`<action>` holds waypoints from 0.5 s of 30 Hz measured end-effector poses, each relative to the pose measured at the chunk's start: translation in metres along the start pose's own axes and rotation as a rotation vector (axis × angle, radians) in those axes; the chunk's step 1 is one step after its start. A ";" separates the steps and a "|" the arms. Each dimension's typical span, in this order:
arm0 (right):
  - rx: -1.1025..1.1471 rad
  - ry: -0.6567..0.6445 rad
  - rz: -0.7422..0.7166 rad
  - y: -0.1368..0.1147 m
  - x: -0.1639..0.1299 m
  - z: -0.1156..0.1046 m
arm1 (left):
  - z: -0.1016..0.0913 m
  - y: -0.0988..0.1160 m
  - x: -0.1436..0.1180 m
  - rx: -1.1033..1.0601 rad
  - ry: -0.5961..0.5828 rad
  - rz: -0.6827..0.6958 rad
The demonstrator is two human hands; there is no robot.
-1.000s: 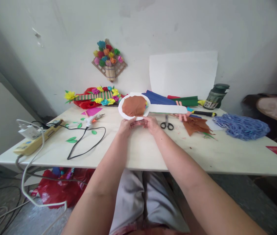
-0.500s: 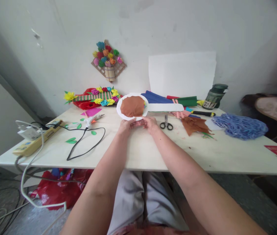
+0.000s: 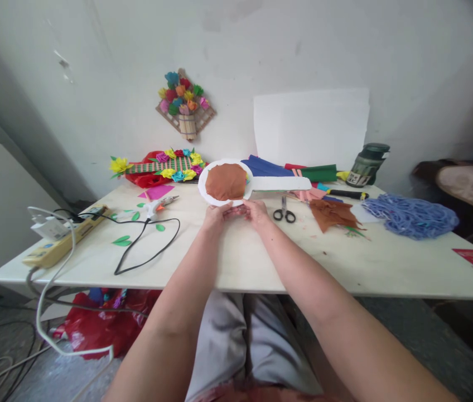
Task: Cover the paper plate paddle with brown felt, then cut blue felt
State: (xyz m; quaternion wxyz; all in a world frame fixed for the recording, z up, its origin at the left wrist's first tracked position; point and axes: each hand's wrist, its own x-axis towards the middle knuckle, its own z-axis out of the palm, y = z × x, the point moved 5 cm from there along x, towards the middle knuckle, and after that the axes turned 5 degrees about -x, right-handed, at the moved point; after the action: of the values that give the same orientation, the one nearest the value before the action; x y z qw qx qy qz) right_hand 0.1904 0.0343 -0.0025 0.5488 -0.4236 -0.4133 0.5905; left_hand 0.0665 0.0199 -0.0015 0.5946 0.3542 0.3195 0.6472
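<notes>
A white, paddle-shaped cutout [image 3: 280,183] with a round head and a straight handle is held up over the middle of the table. Brown crepe paper [image 3: 226,182] covers most of its round head, and the handle points right. My left hand [image 3: 218,213] grips the lower rim from the left, and my right hand [image 3: 255,211] grips it just to the right. Both sets of fingers are closed and partly hidden under the rim. Black-handled scissors [image 3: 284,214] lie to the right of my right hand.
Left on the white table [image 3: 245,262] are a glue gun [image 3: 153,210] with its looped cord, green paper leaves [image 3: 121,241] and a power strip [image 3: 64,237]. A flowered bamboo piece [image 3: 165,166] sits behind. On the right are brown scraps [image 3: 332,213], blue yarn [image 3: 412,216] and a bottle [image 3: 368,164].
The paddle-shaped cutout has shifted very slightly left in my hands. Otherwise, both hands keep the same hold.
</notes>
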 end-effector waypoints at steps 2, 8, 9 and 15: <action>0.014 -0.071 0.032 0.000 0.000 0.000 | -0.002 0.000 0.001 0.001 0.004 0.004; 0.009 -0.108 0.047 -0.002 -0.001 -0.002 | -0.005 0.000 0.001 -0.011 0.011 -0.022; 0.006 -0.105 0.043 -0.002 0.000 -0.002 | -0.004 0.000 0.001 -0.015 0.007 -0.021; -0.011 -0.082 0.033 0.001 0.002 -0.003 | -0.004 0.000 0.001 -0.019 -0.007 -0.028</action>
State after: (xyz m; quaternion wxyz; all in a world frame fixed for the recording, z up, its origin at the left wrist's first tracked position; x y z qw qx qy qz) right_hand 0.1932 0.0367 -0.0043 0.5193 -0.4088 -0.4314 0.6141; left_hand 0.0632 0.0214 -0.0033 0.6081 0.3464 0.3158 0.6407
